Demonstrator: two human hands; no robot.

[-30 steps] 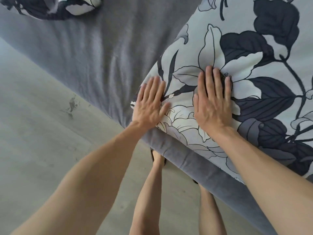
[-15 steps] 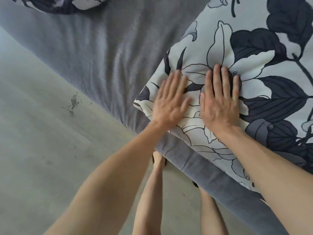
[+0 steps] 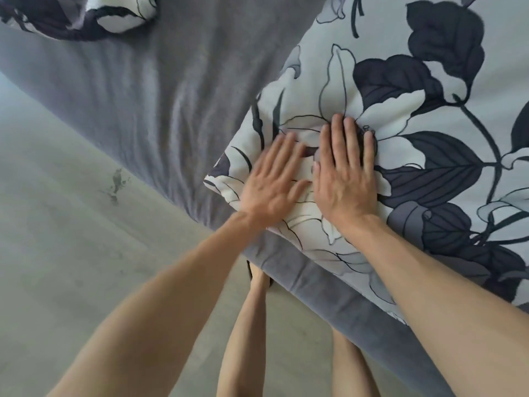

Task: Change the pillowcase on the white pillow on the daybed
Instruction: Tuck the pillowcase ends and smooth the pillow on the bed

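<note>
Since a second ago our left hand [image 3: 272, 184] slid beside our right hand [image 3: 343, 179], fingers flat, gripping nothing, smoothing the floral-print fabric pillowcase [image 3: 429, 138]; next, likely straighten its corner on the grey daybed [image 3: 171, 81].

— Where does the camera sit?

— On my head, the only view there is. It looks steeply down and forward along my bare arms, tilted so the daybed [image 3: 171, 90] edge runs slantwise across the frame.

— How close is it?

— Close. My left hand [image 3: 272, 184] and right hand [image 3: 343, 179] fill the middle, over the flowered pillow [image 3: 429, 138]. My legs and the floor [image 3: 57, 239] show at the bottom. The wide lens bends the edges.
</note>
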